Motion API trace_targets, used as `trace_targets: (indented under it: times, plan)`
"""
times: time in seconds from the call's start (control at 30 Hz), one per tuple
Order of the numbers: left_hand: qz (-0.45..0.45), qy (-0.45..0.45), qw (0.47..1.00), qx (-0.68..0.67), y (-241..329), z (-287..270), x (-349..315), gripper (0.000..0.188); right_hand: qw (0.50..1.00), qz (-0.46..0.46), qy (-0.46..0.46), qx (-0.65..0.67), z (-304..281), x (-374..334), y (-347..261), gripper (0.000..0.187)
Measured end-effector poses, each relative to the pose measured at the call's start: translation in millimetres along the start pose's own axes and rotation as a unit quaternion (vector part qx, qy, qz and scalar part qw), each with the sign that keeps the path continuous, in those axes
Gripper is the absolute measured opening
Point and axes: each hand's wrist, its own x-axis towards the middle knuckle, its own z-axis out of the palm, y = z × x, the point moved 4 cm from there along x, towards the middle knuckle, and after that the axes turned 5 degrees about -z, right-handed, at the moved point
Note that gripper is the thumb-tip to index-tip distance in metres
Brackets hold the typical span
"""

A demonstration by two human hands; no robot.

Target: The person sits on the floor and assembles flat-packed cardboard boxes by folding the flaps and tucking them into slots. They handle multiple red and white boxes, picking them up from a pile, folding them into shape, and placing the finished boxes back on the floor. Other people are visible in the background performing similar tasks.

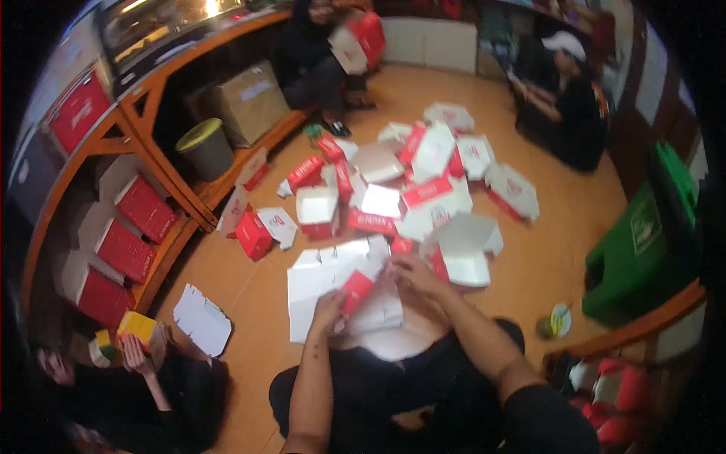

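Observation:
Just in front of my lap, my left hand (329,315) grips a partly folded cardboard food box by its red side panel (357,292). At the box's far right part, my right hand (414,274) has its fingers bent and pressed together on the card; the fingertips are blurred. Flat white box blanks (306,299) with slotted edges lie beneath and around the hands. Right beyond the right hand stands an open box (465,266), white inside, its lid raised.
A heap of folded red and white boxes (378,163) covers the floor ahead. One person (144,363) sits at left with a yellow box; others sit at far right (563,106) and far left (318,68). Box stacks (125,250) fill a shelf. A green bin (643,242) stands right.

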Motion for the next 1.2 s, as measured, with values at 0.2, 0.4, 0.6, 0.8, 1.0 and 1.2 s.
trace_targets:
  times: [0.2, 0.4, 0.6, 0.8, 1.0, 1.2]
  plan:
    - [-0.018, -0.025, 0.999, 0.013, -5, 17, -18, 0.033, 0.958, -0.129, 0.029, -0.253, 34, -9, -32, 0.021]
    - [0.033, -0.040, 0.992, 0.115, 4, 31, -18, 0.028, 0.924, -0.167, 0.087, -0.333, 43, -18, -48, 0.016]
    - [0.107, -0.027, 0.972, 0.206, 5, 32, -20, 0.027, 0.903, -0.170, -0.042, -0.392, 47, -10, -32, 0.014]
    - [0.193, 0.079, 0.935, 0.288, 40, 40, -34, 0.024, 0.927, -0.057, -0.093, -0.358, 39, -3, 12, 0.027]
    - [0.438, 0.297, 0.837, 0.136, 78, 34, -80, 0.036, 0.948, 0.024, 0.072, -0.308, 9, 15, -24, 0.042]
    - [0.245, 0.222, 0.943, -0.041, 73, 39, -50, 0.044, 0.953, -0.033, 0.048, -0.298, 20, -3, -62, 0.039]
